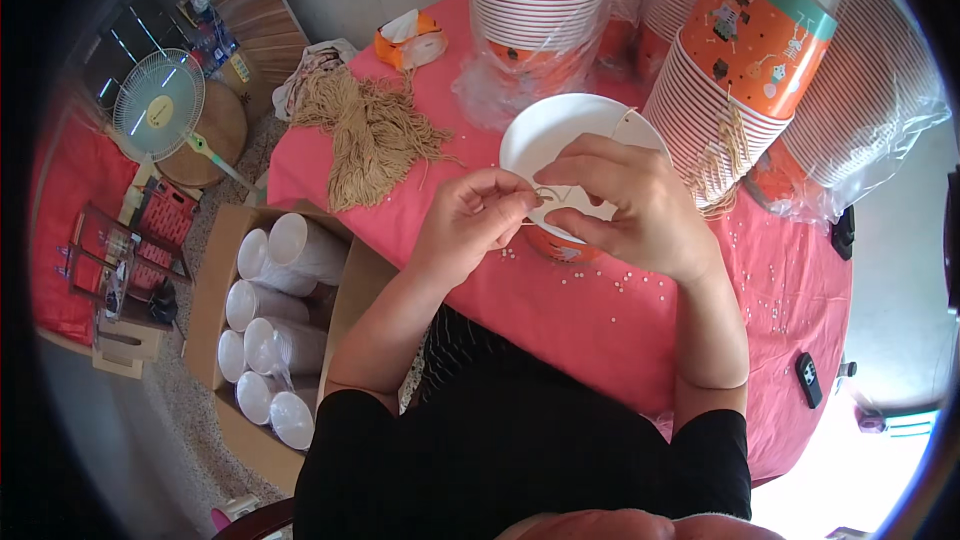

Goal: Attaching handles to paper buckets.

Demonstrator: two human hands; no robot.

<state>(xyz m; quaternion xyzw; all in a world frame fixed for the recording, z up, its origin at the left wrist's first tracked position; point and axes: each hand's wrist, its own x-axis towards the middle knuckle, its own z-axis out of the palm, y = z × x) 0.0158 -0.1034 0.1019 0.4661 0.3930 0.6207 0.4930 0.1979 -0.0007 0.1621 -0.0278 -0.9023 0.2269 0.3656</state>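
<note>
A: Where's the paper bucket (560, 155)?
B: On the pink tablecloth (600, 320), front edge, right in front of the person. Right hand (630, 205) curls over its rim, clamped on it; left hand (475, 215) pinches a tan string (548, 194) at the rim.
A: Handling?
B: Prob light, thin-walled, dents easily, so grip the rim, not the wall. String's soft, limp; take it near the end.
A: Surface, room?
B: Cloth w/ small white bits. String bundle (365, 130) and bucket stacks (535, 5) behind. Carton of white cups (265, 330) on the floor, fan (158, 105) farther left.

home workshop: stacked paper buckets (537, 2), boxed cups (272, 325), fan (159, 104)
</note>
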